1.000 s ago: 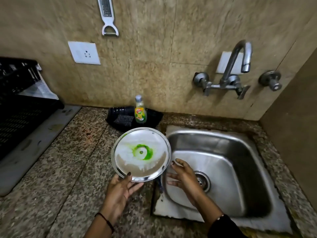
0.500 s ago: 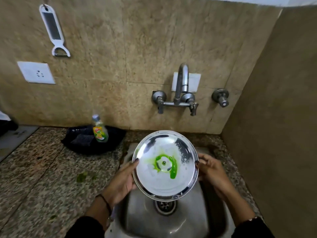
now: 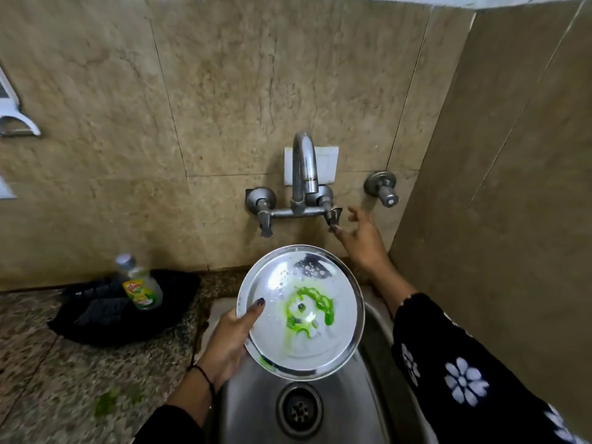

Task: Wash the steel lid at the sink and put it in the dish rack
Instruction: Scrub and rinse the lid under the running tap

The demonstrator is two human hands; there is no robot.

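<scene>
The round steel lid [image 3: 288, 334] is smeared with green soap around its centre and hangs tilted over the steel sink [image 3: 368, 395]. My left hand [image 3: 229, 341] grips its left rim, thumb on the face. My right hand [image 3: 358, 241] is off the lid, fingers spread, reaching up beside the right tap handle [image 3: 332, 216] of the wall faucet [image 3: 304, 168]; one fingertip is at or just under the handle. No water runs from the spout. The dish rack is out of view.
A dish soap bottle [image 3: 138, 285] stands in a black tray [image 3: 121, 318] on the granite counter [image 3: 64, 379] left of the sink. A second wall valve [image 3: 382, 189] sits right of the faucet. A tiled side wall closes in on the right.
My right hand let go of the lid's right edge and rose to the right tap handle. The lid stays over the sink, held by my left hand alone. The view has moved closer.
</scene>
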